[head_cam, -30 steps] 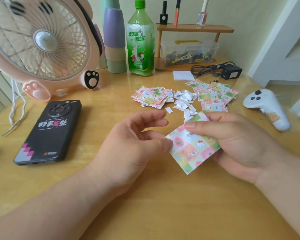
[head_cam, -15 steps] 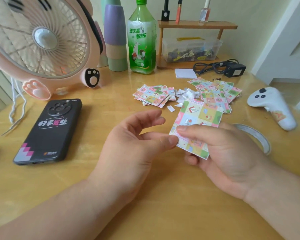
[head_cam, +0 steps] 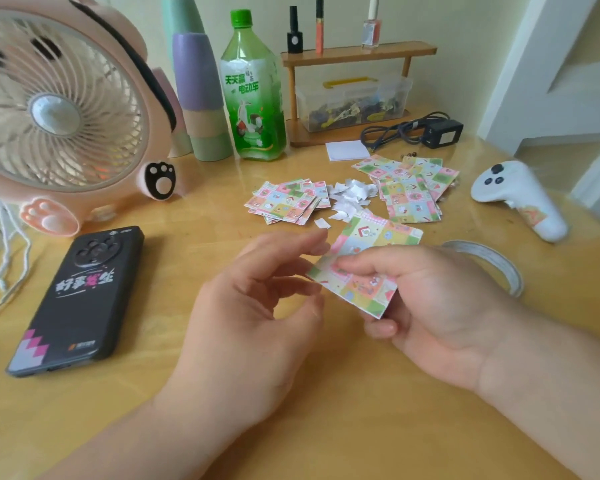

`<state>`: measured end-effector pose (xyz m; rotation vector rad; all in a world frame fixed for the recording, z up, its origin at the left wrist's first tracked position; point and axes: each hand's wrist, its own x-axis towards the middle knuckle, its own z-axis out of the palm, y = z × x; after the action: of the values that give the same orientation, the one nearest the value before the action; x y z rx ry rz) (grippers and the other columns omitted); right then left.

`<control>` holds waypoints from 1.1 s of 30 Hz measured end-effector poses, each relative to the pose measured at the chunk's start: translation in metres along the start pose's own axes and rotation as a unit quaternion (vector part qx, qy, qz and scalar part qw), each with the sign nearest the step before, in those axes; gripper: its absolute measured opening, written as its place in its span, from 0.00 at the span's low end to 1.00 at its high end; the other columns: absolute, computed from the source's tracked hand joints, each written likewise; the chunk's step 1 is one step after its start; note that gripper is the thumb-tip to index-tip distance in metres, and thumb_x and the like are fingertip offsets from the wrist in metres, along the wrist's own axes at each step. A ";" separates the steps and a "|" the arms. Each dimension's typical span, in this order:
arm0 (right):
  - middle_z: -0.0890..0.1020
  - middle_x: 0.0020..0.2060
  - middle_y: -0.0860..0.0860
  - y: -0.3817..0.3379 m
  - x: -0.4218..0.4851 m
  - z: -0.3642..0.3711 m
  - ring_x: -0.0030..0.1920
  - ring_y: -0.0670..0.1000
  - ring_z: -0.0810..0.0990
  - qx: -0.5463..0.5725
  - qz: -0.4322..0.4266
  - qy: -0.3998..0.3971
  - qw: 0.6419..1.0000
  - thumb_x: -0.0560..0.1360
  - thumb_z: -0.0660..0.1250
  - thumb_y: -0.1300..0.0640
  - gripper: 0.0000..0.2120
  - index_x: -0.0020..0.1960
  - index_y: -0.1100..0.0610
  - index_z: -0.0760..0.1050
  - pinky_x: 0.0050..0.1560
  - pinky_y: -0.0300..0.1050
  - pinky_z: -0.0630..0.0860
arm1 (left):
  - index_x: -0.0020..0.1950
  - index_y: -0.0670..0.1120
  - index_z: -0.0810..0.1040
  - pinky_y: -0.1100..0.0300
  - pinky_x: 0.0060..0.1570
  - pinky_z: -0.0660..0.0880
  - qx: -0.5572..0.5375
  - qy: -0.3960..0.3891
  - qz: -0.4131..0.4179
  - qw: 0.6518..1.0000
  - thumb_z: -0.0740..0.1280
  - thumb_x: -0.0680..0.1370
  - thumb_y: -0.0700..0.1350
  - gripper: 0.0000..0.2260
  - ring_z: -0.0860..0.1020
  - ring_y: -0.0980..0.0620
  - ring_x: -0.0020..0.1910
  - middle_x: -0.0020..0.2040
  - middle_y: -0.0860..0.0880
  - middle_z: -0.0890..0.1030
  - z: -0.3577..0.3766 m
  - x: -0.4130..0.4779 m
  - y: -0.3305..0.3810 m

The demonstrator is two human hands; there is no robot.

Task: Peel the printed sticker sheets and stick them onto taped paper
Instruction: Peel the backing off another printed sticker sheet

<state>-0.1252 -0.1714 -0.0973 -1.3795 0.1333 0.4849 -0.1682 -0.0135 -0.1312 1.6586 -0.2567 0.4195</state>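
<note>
From the head view, the right hand [head_cam: 440,306] pinches a sticker sheet [head_cam: 371,251] between thumb and curled fingers, holding it tilted above the worktop [head_cam: 326,410]. The left hand [head_cam: 257,306] holds nothing, its fingers loosely parted just beside the sheet's left corner (contact cannot be told). Behind lie 2 heaps, a near pile [head_cam: 288,200] and a far pile [head_cam: 413,188], with white paper scraps [head_cam: 350,195] between them and a tape roll [head_cam: 492,268] beside the right hand.

phone [head_cam: 78,299] left of the hands [head_cam: 343,306], tape roll [head_cam: 492,263] right
</note>
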 end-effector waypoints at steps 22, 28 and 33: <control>0.82 0.30 0.62 -0.002 -0.002 -0.002 0.26 0.53 0.69 -0.025 0.004 -0.015 1.000 0.73 0.66 0.61 0.09 0.47 0.64 0.82 0.23 0.41 0.59 | 0.56 0.52 0.84 0.61 0.51 0.77 0.115 -0.003 0.086 0.990 0.72 0.74 0.36 0.15 0.83 0.47 0.52 0.51 0.52 0.85 -0.001 0.002 0.000; 0.82 0.31 0.62 -0.002 -0.002 -0.003 0.26 0.53 0.69 -0.028 0.008 -0.023 0.999 0.74 0.66 0.60 0.08 0.46 0.64 0.81 0.23 0.41 0.60 | 0.55 0.52 0.84 0.59 0.51 0.78 0.137 0.000 0.082 0.987 0.73 0.74 0.38 0.13 0.84 0.48 0.50 0.49 0.53 0.85 -0.001 0.002 0.001; 0.82 0.31 0.61 -0.002 0.000 -0.004 0.26 0.52 0.68 -0.020 0.023 -0.052 0.998 0.74 0.64 0.59 0.11 0.38 0.60 0.82 0.23 0.40 0.59 | 0.52 0.53 0.86 0.64 0.48 0.77 0.153 0.010 0.078 0.985 0.74 0.74 0.43 0.09 0.84 0.51 0.46 0.45 0.55 0.85 0.000 0.002 0.004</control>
<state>-0.1235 -0.1757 -0.0959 -1.3888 0.0707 0.5989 -0.1685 -0.0137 -0.1266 1.9409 -0.3207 0.6164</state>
